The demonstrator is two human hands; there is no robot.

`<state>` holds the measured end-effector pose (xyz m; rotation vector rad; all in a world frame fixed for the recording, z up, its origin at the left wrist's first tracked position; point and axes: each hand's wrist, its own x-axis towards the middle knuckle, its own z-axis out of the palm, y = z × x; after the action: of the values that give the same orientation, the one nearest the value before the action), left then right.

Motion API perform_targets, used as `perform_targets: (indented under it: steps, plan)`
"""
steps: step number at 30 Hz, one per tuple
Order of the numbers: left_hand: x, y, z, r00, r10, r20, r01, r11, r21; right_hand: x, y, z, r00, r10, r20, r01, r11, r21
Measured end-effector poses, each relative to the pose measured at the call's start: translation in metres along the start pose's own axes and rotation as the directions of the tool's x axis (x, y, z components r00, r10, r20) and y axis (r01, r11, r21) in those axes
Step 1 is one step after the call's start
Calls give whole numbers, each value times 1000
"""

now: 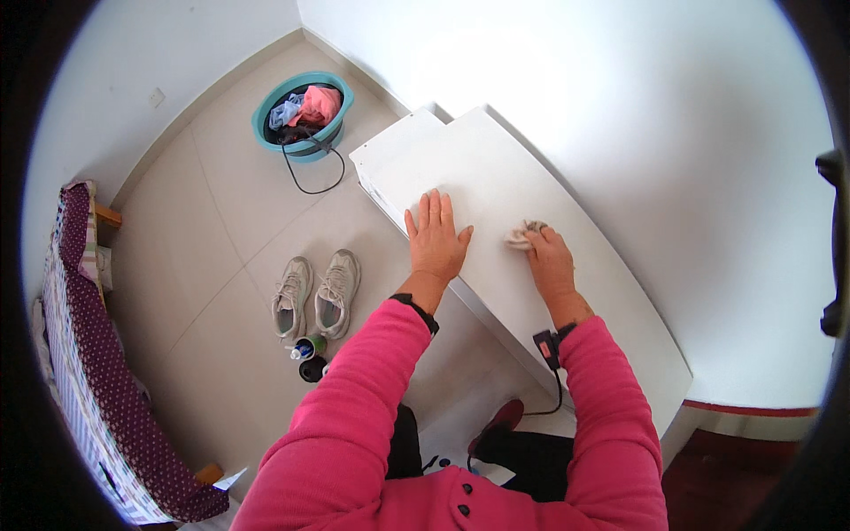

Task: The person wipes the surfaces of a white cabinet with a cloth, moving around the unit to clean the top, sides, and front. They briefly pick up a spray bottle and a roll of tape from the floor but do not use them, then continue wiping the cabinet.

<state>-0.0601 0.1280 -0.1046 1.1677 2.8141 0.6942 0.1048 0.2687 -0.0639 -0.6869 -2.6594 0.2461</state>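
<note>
My left hand point(437, 240) lies flat with its fingers spread on a long white cabinet top point(578, 299), near the edge away from the wall. Farther right, my right hand point(551, 262) holds a crumpled, stained whitish cloth point(521, 235) against the same white surface. A small dark device with a cable is strapped at my right wrist. Near the cabinet's far left corner, the edge looks chipped.
A teal basin point(302, 156) with clothes and a black cable stands on the tiled floor. Light-coloured sneakers point(337, 292) and small bottles point(312, 368) are left of my arms. A bed with a purple dotted cover point(113, 352) is at far left; white walls enclose the corner.
</note>
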Motion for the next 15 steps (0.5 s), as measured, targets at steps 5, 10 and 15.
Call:
perform_targets:
  steps: [5,10,15]
  plan:
    - [1,1,-3,1000,2,1,-2,1000,-4,84,8,41,999,44,-19,-46,994,-102]
    - [0,2,-5,1000,-7,21,8,999,-41,154,36,60,986,164,38,-153,967,-206]
    - [0,1,-7,1000,4,-9,-4,999,-41,166,70,62,862,504,-44,-505,863,-13]
